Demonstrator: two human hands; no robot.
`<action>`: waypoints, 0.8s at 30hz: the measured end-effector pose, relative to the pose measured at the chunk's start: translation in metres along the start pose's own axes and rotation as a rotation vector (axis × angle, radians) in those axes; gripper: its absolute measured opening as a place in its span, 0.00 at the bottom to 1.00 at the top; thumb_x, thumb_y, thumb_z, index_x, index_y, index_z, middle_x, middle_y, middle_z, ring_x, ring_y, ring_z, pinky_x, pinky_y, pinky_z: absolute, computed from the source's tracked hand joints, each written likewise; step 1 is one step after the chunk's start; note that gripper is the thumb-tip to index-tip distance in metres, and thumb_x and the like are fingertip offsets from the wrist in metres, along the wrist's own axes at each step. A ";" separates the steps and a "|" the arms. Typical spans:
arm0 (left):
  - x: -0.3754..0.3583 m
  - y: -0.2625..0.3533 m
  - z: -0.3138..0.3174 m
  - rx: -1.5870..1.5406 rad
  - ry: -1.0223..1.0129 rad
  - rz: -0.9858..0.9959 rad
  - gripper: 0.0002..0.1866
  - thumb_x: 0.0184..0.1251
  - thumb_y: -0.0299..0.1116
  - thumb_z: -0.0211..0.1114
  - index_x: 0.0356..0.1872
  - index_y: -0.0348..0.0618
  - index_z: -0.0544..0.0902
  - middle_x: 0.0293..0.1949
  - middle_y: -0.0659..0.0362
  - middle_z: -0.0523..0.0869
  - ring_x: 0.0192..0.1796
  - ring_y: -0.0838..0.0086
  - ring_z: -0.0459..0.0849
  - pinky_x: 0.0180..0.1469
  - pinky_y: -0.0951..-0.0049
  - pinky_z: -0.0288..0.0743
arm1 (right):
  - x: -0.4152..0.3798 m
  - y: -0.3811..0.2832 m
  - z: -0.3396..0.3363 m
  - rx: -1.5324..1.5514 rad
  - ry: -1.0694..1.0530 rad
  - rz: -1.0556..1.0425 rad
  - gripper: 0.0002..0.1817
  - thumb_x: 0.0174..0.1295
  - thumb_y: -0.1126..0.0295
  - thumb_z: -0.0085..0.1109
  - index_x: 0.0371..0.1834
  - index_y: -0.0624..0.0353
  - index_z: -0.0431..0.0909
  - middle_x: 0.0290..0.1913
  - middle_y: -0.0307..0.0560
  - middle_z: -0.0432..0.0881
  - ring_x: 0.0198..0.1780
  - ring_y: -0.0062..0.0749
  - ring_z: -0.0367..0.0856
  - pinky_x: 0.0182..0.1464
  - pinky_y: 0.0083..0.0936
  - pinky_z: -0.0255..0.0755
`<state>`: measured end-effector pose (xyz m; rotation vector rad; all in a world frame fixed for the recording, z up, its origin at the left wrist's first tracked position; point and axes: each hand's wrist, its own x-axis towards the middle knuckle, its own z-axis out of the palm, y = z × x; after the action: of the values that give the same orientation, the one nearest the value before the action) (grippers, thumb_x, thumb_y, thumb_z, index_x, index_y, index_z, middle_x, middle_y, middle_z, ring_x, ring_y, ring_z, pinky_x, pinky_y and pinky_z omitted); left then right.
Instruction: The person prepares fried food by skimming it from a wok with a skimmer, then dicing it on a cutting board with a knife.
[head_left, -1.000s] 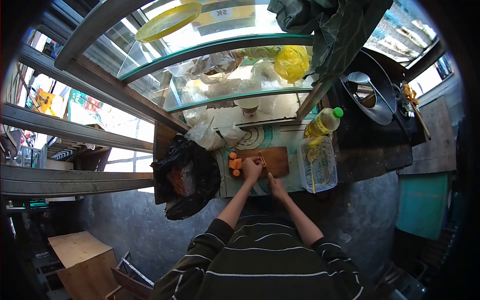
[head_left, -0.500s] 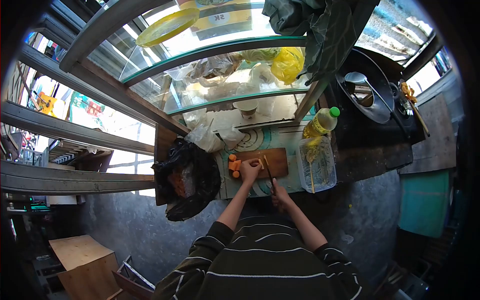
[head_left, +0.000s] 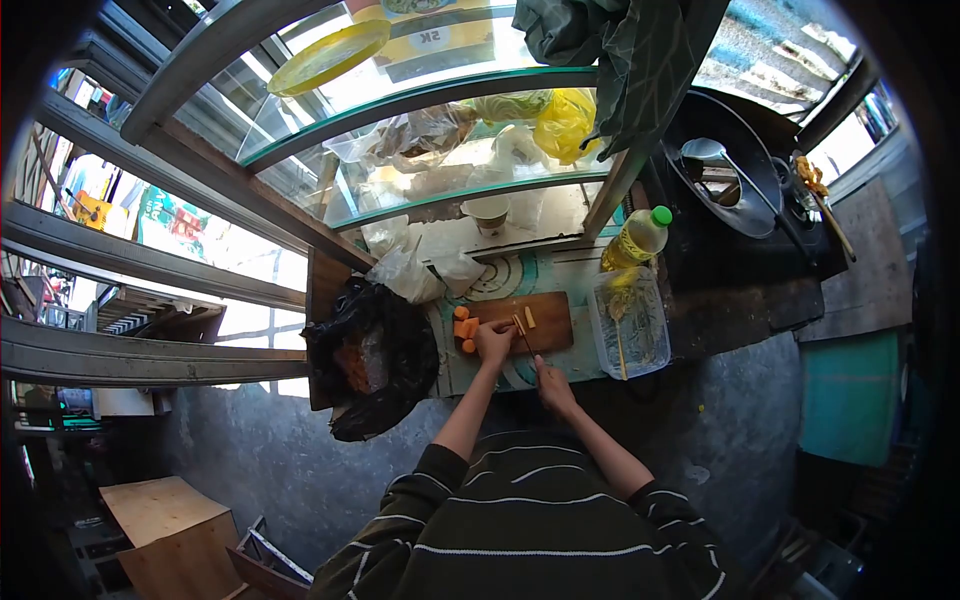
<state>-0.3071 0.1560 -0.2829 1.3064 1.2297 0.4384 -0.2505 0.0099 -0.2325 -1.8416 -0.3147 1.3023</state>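
On the wooden cutting board point(head_left: 553, 335), my left hand point(head_left: 493, 342) is closed with its fingertips on a small carrot piece point(head_left: 518, 323). My right hand point(head_left: 554, 388) grips the handle of a knife point(head_left: 528, 343), whose narrow blade points away from me and meets the carrot piece beside my left fingertips. A cut carrot stick point(head_left: 530, 317) lies just right of the blade. Several orange carrot chunks point(head_left: 465, 328) sit at the board's left end, close to my left hand.
A black plastic bag point(head_left: 405, 340) stands open at left. To the right are a clear plastic tub point(head_left: 645, 345) and a green-capped oil bottle point(head_left: 637, 242). A wok point(head_left: 745, 215) with a ladle rests farther right. A glass case point(head_left: 440, 205) rises behind the board.
The knife has shifted left, and its blade is now at the carrot piece under my left fingers. The carrot stick that was against the blade now lies apart on the board.
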 end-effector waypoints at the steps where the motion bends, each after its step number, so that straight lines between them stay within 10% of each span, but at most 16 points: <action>1: 0.001 -0.001 0.000 0.005 0.008 0.015 0.10 0.50 0.23 0.64 0.35 0.32 0.81 0.29 0.55 0.83 0.29 0.76 0.82 0.31 0.80 0.77 | 0.004 0.004 0.002 -0.088 0.061 -0.094 0.31 0.62 0.42 0.33 0.12 0.56 0.62 0.10 0.37 0.61 0.11 0.24 0.59 0.14 0.24 0.52; 9: -0.001 0.000 0.001 0.038 0.007 0.027 0.10 0.51 0.23 0.64 0.36 0.32 0.81 0.30 0.53 0.83 0.30 0.74 0.82 0.32 0.79 0.78 | 0.004 0.004 0.000 -0.328 0.162 -0.212 0.36 0.63 0.42 0.30 0.19 0.70 0.67 0.17 0.55 0.66 0.25 0.40 0.70 0.33 0.37 0.61; 24: -0.015 0.029 0.003 -0.083 -0.045 -0.060 0.11 0.51 0.22 0.64 0.36 0.27 0.79 0.31 0.52 0.83 0.32 0.72 0.83 0.34 0.78 0.79 | 0.000 0.000 -0.004 0.026 -0.009 0.067 0.28 0.61 0.41 0.35 0.16 0.52 0.61 0.10 0.32 0.56 0.09 0.18 0.55 0.11 0.17 0.47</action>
<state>-0.2992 0.1509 -0.2512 1.1993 1.1978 0.4110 -0.2471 0.0079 -0.2314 -1.8380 -0.2419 1.3547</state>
